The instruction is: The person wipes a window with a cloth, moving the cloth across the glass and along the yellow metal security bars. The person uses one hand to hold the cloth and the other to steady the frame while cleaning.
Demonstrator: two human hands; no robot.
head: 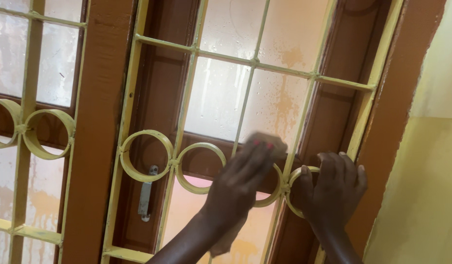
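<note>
My left hand (240, 178) presses a beige cloth (271, 142) against the brown wooden crossbar of a window, just below a wet, streaked frosted glass pane (216, 98). The hand is blurred, and part of the cloth hangs below its wrist. My right hand (333, 188) is closed around a yellow ring (304, 170) of the metal window grille (147, 156), right beside the left hand.
A small metal latch (146, 193) hangs on the brown window frame (96, 122) behind the grille. Another grilled window panel (45, 127) lies to the left. A pale yellow wall (426, 171) borders the window on the right.
</note>
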